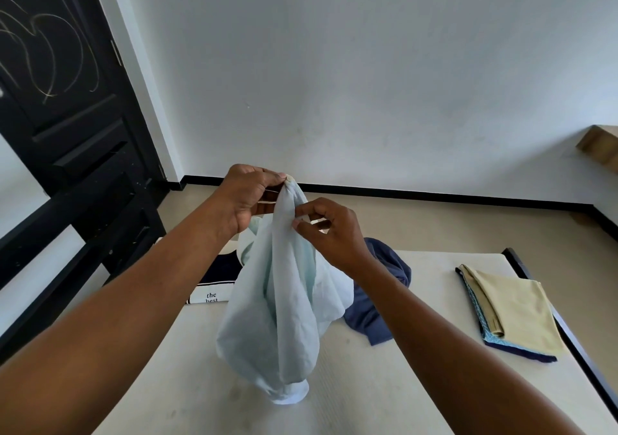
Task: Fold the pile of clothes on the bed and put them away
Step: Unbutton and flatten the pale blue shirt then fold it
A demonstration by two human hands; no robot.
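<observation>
The pale blue garment hangs from both your hands above the bed. Its top is bunched into a narrow gather. The fingertips of your left hand are curled and pinch that gather at its very peak, so the cloth starts right at your fingertips and falls away below them. Your right hand sits lower and just to the right. Its thumb and curled fingers nip a fold on the garment's right edge, a little below the left-hand pinch. The two hands are close but not touching, with the gathered cloth between them.

From there the fabric widens into loose vertical folds and drops to the mattress, where its lowest, rounded end rests on the surface in front of you.

Behind the hanging cloth, a crumpled navy garment lies on the mattress to the right, partly hidden by the pale blue one and by your right forearm. To the left lies a black and white garment printed with the words "the best".

Well apart at the right edge of the bed is a folded stack. A beige piece lies on top of a blue patterned piece, and a dark edge shows beneath. A black bed frame borders that side. A black door stands at the left against the white wall.
</observation>
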